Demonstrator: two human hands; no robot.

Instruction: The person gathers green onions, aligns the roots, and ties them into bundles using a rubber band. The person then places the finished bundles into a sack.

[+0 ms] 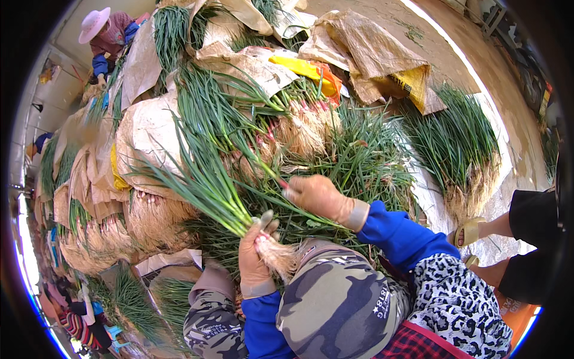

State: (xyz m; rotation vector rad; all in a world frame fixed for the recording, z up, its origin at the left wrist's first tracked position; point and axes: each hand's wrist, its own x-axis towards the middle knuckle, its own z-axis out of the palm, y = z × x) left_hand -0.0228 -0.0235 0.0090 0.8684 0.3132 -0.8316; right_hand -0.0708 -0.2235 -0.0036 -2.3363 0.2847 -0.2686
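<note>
My gloved left hand (255, 258) is closed around a bunch of green onions (224, 197) just above the pale roots. The leaves fan out towards the upper left, and the roots (274, 256) hang beside my knee. To the right, my gloved right hand (320, 197) pinches a green onion stalk (269, 171) near its reddish base. The fingers of this hand are slightly blurred. Below and beyond both hands lies a heap of loose green leaves (363, 166). A pile of green onions with roots (309, 123) rests just past my right hand.
My camouflage-clad knee (341, 296) is close below the hands. Woven sacks (367, 45) cover stacked onions at the back and left. Another onion bundle (453, 139) lies on white sheeting at right, near a standing person's sandalled foot (468, 231). A person in a hat (110, 38) works at upper left.
</note>
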